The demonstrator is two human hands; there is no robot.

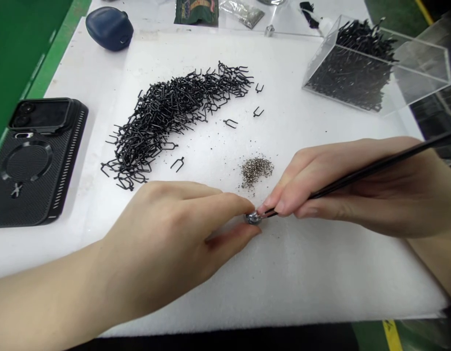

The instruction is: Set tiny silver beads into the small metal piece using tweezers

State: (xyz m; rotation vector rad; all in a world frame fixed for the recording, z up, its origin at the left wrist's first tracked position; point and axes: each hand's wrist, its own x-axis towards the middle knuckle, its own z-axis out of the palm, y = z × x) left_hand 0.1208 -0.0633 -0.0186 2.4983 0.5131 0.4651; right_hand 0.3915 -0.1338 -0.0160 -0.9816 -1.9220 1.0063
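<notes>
My left hand (pixel 174 243) pinches a small shiny metal part (pixel 253 218) between thumb and index finger, low over the white mat. In my right hand (pixel 357 190) lies a pair of slim black tweezers (pixel 379 168), its shaft running up to the right edge. The dark narrow tips reach the metal part, and the right fingertips are close beside or touching it. Whether the tips grip a tiny piece there is too small to tell. Just beyond the hands is a little heap of tiny metallic pieces (pixel 255 169).
A long pile of black forked parts (pixel 170 107) curves across the white mat (pixel 291 292), with several loose ones near it. A clear box (pixel 357 73) of black parts tilts at right. A black phone (pixel 38 161), a dark blue case (pixel 110 28) and a green packet (pixel 196 12) lie around.
</notes>
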